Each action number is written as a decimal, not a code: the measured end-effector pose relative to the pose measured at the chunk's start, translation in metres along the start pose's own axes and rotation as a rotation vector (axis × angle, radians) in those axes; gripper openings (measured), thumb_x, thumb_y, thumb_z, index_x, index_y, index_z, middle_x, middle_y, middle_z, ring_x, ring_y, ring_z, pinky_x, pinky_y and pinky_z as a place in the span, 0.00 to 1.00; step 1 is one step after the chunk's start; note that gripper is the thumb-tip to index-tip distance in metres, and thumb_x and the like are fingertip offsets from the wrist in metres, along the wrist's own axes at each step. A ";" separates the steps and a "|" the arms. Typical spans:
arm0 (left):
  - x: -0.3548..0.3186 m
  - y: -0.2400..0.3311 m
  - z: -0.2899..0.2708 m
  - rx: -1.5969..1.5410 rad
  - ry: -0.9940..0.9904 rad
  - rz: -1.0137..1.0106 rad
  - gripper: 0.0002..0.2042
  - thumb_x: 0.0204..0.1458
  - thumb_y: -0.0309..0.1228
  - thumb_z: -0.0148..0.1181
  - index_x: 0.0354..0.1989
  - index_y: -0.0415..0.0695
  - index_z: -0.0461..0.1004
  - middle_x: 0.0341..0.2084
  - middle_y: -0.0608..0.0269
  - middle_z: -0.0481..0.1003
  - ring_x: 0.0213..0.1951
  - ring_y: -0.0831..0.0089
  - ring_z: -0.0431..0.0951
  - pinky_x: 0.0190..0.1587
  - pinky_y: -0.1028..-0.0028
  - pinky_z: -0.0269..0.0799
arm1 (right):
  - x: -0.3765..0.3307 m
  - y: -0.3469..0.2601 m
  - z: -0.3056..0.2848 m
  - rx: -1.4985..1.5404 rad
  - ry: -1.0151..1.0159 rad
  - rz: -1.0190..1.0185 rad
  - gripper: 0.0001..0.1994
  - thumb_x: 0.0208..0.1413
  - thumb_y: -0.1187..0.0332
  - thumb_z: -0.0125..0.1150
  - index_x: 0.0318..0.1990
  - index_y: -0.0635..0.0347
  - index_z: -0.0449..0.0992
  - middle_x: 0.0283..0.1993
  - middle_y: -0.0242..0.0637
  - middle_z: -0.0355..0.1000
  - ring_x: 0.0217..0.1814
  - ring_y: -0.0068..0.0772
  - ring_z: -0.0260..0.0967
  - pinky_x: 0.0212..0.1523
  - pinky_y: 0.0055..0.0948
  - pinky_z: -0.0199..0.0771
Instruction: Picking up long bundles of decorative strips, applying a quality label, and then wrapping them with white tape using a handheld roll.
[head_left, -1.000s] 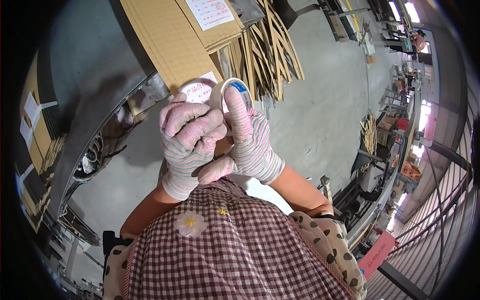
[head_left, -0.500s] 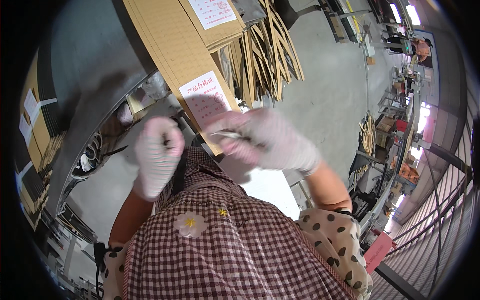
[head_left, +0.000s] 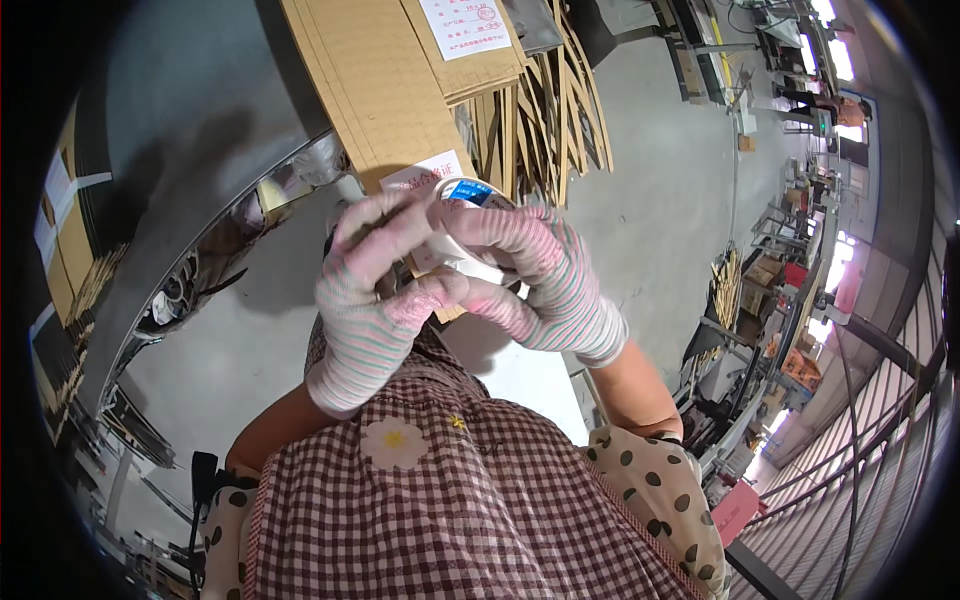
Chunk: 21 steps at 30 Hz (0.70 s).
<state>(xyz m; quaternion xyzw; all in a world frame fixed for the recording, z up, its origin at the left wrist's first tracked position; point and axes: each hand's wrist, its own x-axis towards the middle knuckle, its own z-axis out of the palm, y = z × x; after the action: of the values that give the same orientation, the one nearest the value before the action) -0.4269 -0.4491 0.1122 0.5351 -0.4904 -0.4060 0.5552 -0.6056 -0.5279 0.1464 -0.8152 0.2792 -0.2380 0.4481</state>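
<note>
The gloved left hand point(head_left: 365, 300) is closed on the left side of a tape roll point(head_left: 468, 193), with a blue label on the core. The gloved right hand point(head_left: 560, 285) grips the same roll from the right, fingers curled over its edge. The thumb tips lie close together near its lower side; contact between them cannot be confirmed. The roll is held in the air beyond the checked apron point(head_left: 430, 520), overlapping in view a paper sheet point(head_left: 425, 170) on brown cardboard point(head_left: 385, 110)
</note>
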 end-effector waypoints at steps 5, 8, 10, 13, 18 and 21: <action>-0.011 -0.009 0.008 0.031 0.124 0.111 0.10 0.53 0.25 0.66 0.44 0.39 0.80 0.48 0.56 0.74 0.46 0.68 0.76 0.48 0.69 0.73 | 0.003 -0.004 0.010 -0.170 0.056 -0.098 0.23 0.46 0.69 0.74 0.52 0.56 0.75 0.38 0.38 0.79 0.36 0.45 0.78 0.38 0.35 0.78; -0.023 -0.010 0.006 -0.196 0.075 -0.062 0.14 0.49 0.21 0.68 0.45 0.40 0.78 0.44 0.56 0.75 0.41 0.65 0.79 0.42 0.69 0.77 | 0.005 -0.003 0.017 -0.205 0.073 -0.139 0.23 0.46 0.68 0.72 0.52 0.55 0.74 0.35 0.36 0.78 0.34 0.44 0.77 0.36 0.35 0.76; -0.025 -0.015 0.001 0.018 0.032 0.008 0.12 0.49 0.19 0.66 0.43 0.41 0.76 0.42 0.57 0.75 0.38 0.67 0.79 0.40 0.71 0.76 | -0.002 -0.011 0.015 -0.205 -0.114 0.039 0.21 0.51 0.68 0.69 0.53 0.56 0.72 0.33 0.35 0.76 0.32 0.43 0.76 0.33 0.36 0.75; -0.035 -0.027 -0.015 0.225 -0.051 0.013 0.11 0.50 0.16 0.61 0.39 0.42 0.72 0.39 0.58 0.75 0.34 0.70 0.78 0.38 0.74 0.75 | 0.002 -0.007 0.015 -0.314 -0.195 -0.038 0.16 0.60 0.57 0.58 0.50 0.55 0.74 0.26 0.33 0.74 0.28 0.38 0.76 0.35 0.39 0.76; -0.098 -0.127 -0.098 0.102 0.172 -0.549 0.09 0.52 0.15 0.56 0.38 0.41 0.70 0.34 0.63 0.73 0.34 0.78 0.73 0.39 0.76 0.73 | 0.005 0.036 -0.056 -0.255 -0.214 0.165 0.11 0.52 0.60 0.72 0.35 0.57 0.82 0.25 0.31 0.80 0.25 0.25 0.78 0.27 0.23 0.77; -0.061 -0.167 -0.030 -0.253 0.252 -0.693 0.06 0.56 0.23 0.60 0.40 0.36 0.74 0.32 0.67 0.71 0.33 0.80 0.73 0.29 0.78 0.74 | -0.023 0.106 -0.038 -0.151 -0.161 0.463 0.12 0.51 0.61 0.72 0.36 0.58 0.81 0.31 0.35 0.80 0.30 0.29 0.78 0.32 0.25 0.77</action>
<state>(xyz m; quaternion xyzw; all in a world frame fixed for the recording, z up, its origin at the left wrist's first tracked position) -0.3964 -0.3996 -0.0586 0.6422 -0.1546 -0.5578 0.5026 -0.6727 -0.5821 0.0696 -0.7769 0.4390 -0.0417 0.4494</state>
